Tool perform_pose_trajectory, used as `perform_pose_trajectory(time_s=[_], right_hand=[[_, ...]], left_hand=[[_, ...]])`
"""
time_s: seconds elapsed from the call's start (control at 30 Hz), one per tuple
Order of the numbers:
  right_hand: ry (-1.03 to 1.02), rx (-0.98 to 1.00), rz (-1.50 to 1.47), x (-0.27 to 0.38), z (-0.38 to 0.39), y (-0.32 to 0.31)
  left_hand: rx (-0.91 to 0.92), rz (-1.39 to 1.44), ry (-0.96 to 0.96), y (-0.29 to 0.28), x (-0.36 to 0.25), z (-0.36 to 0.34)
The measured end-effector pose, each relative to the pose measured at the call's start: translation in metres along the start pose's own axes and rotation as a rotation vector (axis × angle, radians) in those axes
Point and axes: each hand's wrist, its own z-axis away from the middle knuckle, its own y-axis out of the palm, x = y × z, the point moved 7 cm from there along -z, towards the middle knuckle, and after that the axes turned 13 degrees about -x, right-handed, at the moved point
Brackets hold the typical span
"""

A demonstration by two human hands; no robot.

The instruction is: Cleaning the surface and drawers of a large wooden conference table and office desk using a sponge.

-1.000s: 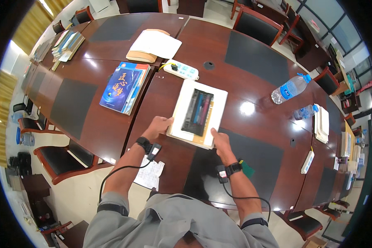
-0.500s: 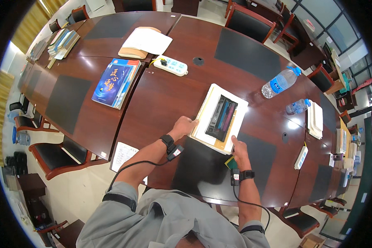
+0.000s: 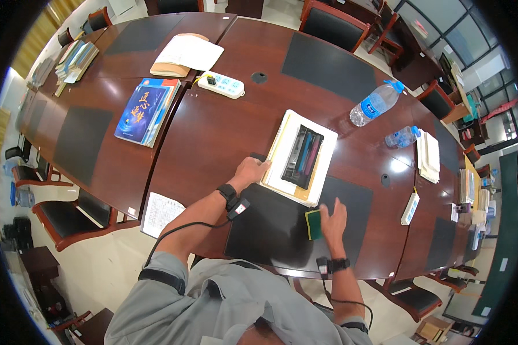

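A stack of white papers and notebooks point(image 3: 275, 167) lies tilted on the table in front of me. On top of it rests a flat dark case point(image 3: 303, 156) with blue and pink strips showing in it. My left hand point(image 3: 251, 172) is closed on the stack's left edge, thumb along the rim. Off the stack's near right corner, my right hand point(image 3: 334, 221) holds nothing, its fingers apart. Just left of that hand lies a green pad with a yellow edge point(image 3: 314, 225), like a scouring sponge, on the black table inlay. Whether the hand touches it I cannot tell.
Two water bottles, a large one point(image 3: 377, 104) and a small one point(image 3: 402, 137), are to the right. A white power strip point(image 3: 221, 85) and blue books point(image 3: 146, 112) are on the left. Papers point(image 3: 427, 156) lie at the right; a written sheet point(image 3: 160, 215) is by the near left edge.
My right hand has let go of the stack's near right corner and drawn back toward me, uncovering more of the green pad. My left hand stays at the stack's left edge.
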Motion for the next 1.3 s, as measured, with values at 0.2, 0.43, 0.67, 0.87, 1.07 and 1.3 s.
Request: perform_pose_trajectory(time_s=[0.2, 0.43, 0.67, 0.87, 1.07, 1.3], right_hand=[[-0.245, 0.223, 0.170, 0.008, 0.087, -0.002], [-0.352, 0.304, 0.137, 0.044, 0.123, 0.005], [-0.415, 0.379, 0.013, 0.116, 0.130, 0.030], [0.066, 0.001, -0.119, 0.073, 0.049, 0.008], [0.655, -0.057, -0.643, -0.018, 0.010, 0.053], [0.599, 0.082, -0.598, 0.012, 0.009, 0.063]], left_hand=[[-0.092, 0.051, 0.167, -0.050, 0.021, 0.020], [-0.371, -0.236, 0.231, -0.166, 0.084, 0.060], [-0.233, -0.178, 0.445, -0.148, 0.087, 0.095], [-0.056, 0.089, 0.412, -0.078, 0.049, 0.078], [-0.078, 0.185, 0.510, -0.030, 0.011, 0.062], [-0.132, 0.134, 0.543, -0.012, 0.002, 0.068]])
